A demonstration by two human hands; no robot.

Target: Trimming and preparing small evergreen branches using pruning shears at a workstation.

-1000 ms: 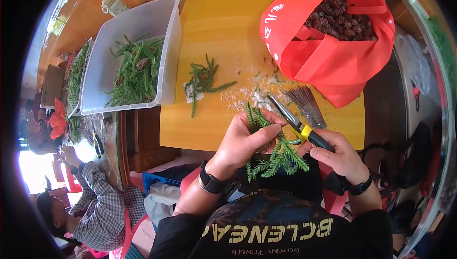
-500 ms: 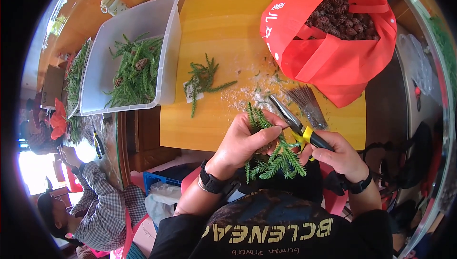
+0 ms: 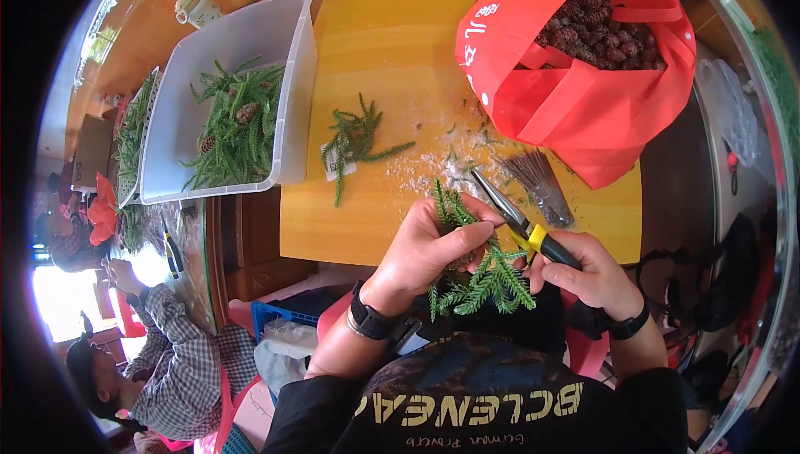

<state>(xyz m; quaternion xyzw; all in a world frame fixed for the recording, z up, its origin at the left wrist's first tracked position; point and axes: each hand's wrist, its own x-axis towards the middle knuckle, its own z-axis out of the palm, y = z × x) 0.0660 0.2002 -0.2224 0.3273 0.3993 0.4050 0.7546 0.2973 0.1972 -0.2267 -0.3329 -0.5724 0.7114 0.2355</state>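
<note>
My left hand (image 3: pixel 437 245) is closed around an artificial pine sprig (image 3: pixel 492 283), its green needled branches sticking out above and below the fingers. A brown bit, perhaps a pine cone, shows partly under that hand. In my right hand (image 3: pixel 596 275) are long-nose pliers (image 3: pixel 533 233) with yellow and black handles, their metal jaws pointing up and left, close by my left fingertips. Just beyond the pliers lies a bundle of thin brown wires (image 3: pixel 537 183) in a clear sleeve. Another green sprig (image 3: pixel 358 137) with a white tag rests on the yellow table (image 3: pixel 392 37).
A red bag (image 3: pixel 533 95) full of pine cones (image 3: pixel 596 33) stands at the back right. On the left, a clear plastic bin (image 3: pixel 296 79) holds green sprigs with cones. White crumbs are scattered mid-table. A person in a checked shirt (image 3: pixel 179 371) works at the far left near other pliers (image 3: pixel 172 252).
My right hand and the pliers have shifted very slightly. My left hand keeps its hold on the sprig in nearly the same place.
</note>
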